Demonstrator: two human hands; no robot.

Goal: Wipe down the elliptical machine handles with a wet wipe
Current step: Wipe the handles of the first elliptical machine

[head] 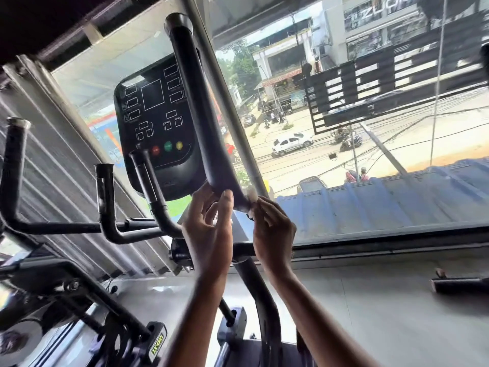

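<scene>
Right hand, wet wipe on handle — ZUDIO sign outside

Console: black face, white outlined boxes.
Along console bottom edge: red button, green button, yellow button.
Handle right of console: plain black.
Wipe below-right of console: white.
Small grips left of console: black.
Shutter left of console: grey, ribbed stripes.
Roof right of console, outside glass: blue, corrugated ridges.
Car right of console: white.
Sticker far below console: yellow-green, black letters.
Floor: grey.
</scene>
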